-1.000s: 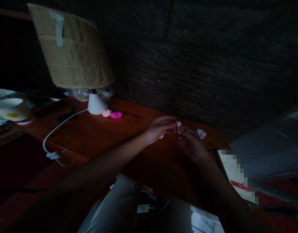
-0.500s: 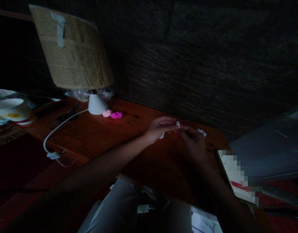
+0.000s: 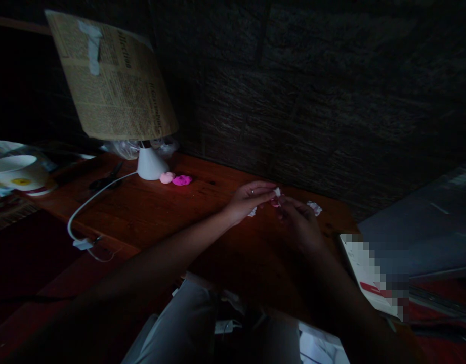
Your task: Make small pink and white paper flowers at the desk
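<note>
Above the right part of the wooden table [image 3: 233, 263], my left hand [image 3: 248, 199] is closed in a pinch on a small white crumpled piece [image 3: 278, 192] that looks like paper. A bit of pink shows just under it, between the two hands. My right hand [image 3: 299, 217] is also closed, its fingertips meeting the same piece from the right. One white crumpled scrap [image 3: 252, 212] lies below my left hand, and another scrap [image 3: 314, 208] rests behind my right hand. The fingers and the dim light hide what exactly is pinched.
A lamp [image 3: 151, 164] with a newspaper shade stands left; a light pink lump [image 3: 167, 177] and a magenta lump [image 3: 182, 180] sit by its base. Dark scissors [image 3: 106, 181], a white cord, and a paper cup [image 3: 20, 174] are further left. A book-like white object [image 3: 373, 283] lies right.
My right hand has shifted slightly down and turned at the fingertips. My left hand stays nearly in place, still pinching the white piece.
</note>
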Demonstrator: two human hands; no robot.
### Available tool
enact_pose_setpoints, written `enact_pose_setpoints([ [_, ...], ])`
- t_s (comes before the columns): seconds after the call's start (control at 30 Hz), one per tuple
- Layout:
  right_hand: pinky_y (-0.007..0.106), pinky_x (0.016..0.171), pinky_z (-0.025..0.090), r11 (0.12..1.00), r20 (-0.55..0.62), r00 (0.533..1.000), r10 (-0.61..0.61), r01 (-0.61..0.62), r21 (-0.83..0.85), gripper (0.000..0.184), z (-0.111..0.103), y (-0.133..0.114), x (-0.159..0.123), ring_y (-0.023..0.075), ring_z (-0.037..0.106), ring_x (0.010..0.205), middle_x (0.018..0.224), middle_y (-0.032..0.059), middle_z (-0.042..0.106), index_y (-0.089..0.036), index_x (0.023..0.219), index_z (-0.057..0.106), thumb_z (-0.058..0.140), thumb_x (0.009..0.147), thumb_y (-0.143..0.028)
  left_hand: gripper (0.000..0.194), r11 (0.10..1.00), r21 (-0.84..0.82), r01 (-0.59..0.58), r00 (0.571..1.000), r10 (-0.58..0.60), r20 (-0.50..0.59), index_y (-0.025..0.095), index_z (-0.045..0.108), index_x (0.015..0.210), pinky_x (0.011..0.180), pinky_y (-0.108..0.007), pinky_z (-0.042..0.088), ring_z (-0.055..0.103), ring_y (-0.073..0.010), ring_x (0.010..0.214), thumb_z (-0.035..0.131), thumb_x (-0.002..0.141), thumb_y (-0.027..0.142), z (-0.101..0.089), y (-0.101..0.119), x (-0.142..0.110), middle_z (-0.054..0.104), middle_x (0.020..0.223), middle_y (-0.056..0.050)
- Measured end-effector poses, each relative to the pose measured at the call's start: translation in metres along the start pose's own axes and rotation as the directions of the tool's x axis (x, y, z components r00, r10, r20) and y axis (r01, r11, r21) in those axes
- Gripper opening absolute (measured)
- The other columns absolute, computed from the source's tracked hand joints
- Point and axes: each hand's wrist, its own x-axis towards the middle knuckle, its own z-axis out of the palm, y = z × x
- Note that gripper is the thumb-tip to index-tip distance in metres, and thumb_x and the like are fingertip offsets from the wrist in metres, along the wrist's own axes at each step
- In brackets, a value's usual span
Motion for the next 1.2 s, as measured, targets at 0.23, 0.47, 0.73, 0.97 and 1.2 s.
enact_pose_setpoints([
  [0.23, 0.026, 0.054, 0.040, 0.996, -0.007, 0.999, -0.051, 0.051, -0.077, 0.027, -0.001, 0.000, 0.000, 0.0123, 0.050, 0.056, 0.062, -0.0011, 0.062, -0.022, 0.080, 0.075, 0.076, 0.071, -0.047, 0.040, 0.984, 0.119, -0.134, 0.991, 0.129, 0.045, 0.014, 0.070, 0.095, 0.076, -0.028, 0.051, 0.070, -0.0146, 0.079, 0.083, 0.069, 0.042, 0.003, 0.005, -0.002, 0.076, 0.091, -0.007],
  [0.47, 0.028, 0.057, 0.042, 0.986, -0.022, 0.998, -0.063, 0.059, -0.157, 0.028, -0.002, 0.001, 0.001, 0.0133, 0.052, 0.057, 0.064, -0.0004, 0.064, -0.021, 0.083, 0.075, 0.075, 0.072, -0.046, 0.038, 0.956, 0.235, -0.173, 0.985, 0.162, 0.065, 0.013, 0.066, 0.084, 0.081, -0.030, 0.051, 0.068, -0.0146, 0.079, 0.082, 0.068, 0.044, -0.001, 0.007, 0.001, 0.073, 0.084, -0.005],
  [0.73, 0.028, 0.060, 0.043, 0.984, -0.022, 0.996, -0.092, 0.088, -0.154, 0.024, -0.006, 0.004, 0.002, 0.0131, 0.053, 0.059, 0.065, -0.0004, 0.066, -0.023, 0.082, 0.076, 0.075, 0.074, -0.045, 0.035, 0.953, 0.251, -0.168, 0.984, 0.145, 0.107, 0.014, 0.067, 0.086, 0.081, -0.031, 0.051, 0.068, -0.0150, 0.082, 0.080, 0.072, 0.043, -0.002, 0.008, 0.001, 0.072, 0.086, -0.005],
  [0.97, 0.028, 0.057, 0.047, 0.985, 0.070, 0.997, -0.044, 0.055, -0.165, 0.038, -0.004, 0.001, 0.000, 0.0143, 0.057, 0.061, 0.069, 0.0004, 0.067, -0.022, 0.092, 0.074, 0.076, 0.072, -0.055, 0.042, 0.957, 0.236, -0.171, 0.985, 0.163, 0.050, 0.014, 0.067, 0.095, 0.081, -0.030, 0.051, 0.068, -0.0153, 0.082, 0.084, 0.067, 0.041, -0.005, 0.008, 0.002, 0.073, 0.089, -0.005],
  [1.2, 0.029, 0.057, 0.049, 0.960, 0.107, 0.988, -0.113, 0.136, -0.246, 0.040, -0.004, 0.002, 0.001, 0.0145, 0.059, 0.062, 0.070, -0.0004, 0.066, -0.023, 0.092, 0.071, 0.074, 0.074, -0.059, 0.040, 0.947, 0.247, -0.203, 0.979, 0.188, 0.083, 0.014, 0.073, 0.095, 0.081, -0.030, 0.051, 0.067, -0.0147, 0.084, 0.086, 0.064, 0.037, -0.002, 0.011, -0.002, 0.074, 0.092, -0.006],
])
